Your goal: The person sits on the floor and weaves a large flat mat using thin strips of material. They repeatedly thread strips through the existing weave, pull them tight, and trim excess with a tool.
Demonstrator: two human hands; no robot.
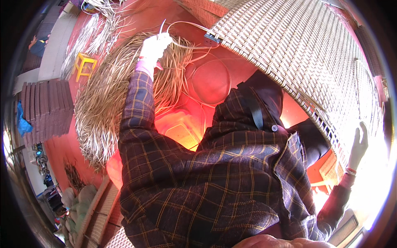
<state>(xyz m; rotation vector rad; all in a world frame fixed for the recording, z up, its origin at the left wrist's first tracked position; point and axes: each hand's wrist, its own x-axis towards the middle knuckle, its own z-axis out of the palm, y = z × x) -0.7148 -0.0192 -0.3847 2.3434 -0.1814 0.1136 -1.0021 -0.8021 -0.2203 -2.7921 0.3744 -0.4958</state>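
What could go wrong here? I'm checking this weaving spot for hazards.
1. The left hand pulls a strand out of a loose pile; it could snag or drag neighbouring strands into a tangle.
2. The strand loops freely across the red floor and might kink or catch.
3. Only the right hand steadies the big woven panel, which may shift under the pull.

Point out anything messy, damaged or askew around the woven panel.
Nothing looks damaged. Loose cane strips lie heaped across the red floor, some looping beside the woven panel; the left hand grips one strand.
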